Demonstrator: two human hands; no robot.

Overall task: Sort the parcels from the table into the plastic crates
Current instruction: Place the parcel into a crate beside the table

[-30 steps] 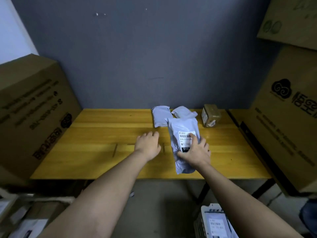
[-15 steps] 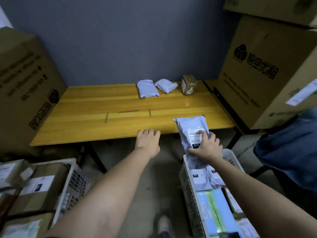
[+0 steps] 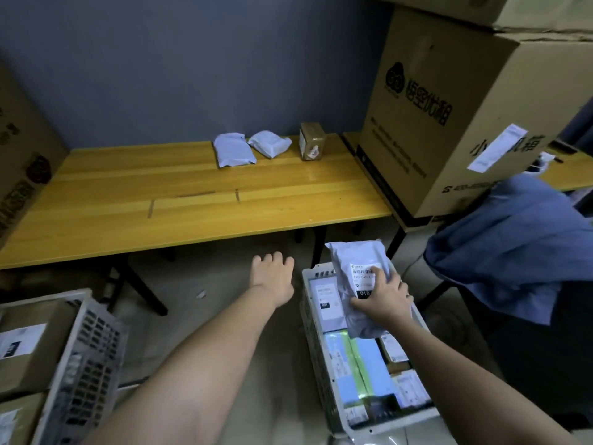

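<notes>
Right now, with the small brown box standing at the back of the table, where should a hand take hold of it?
Grip the brown box across its two narrow sides, coming from above and in front. It stands upright, apart from the grey bags, so both sides look free.

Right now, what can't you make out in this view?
- Label text on the grey bag in the right hand: too small, partly under fingers.
- Parcels beneath that bag in the right crate: covered.
- Left crate: cut off by the left edge.
- Small brown box label: blurred.
</notes>
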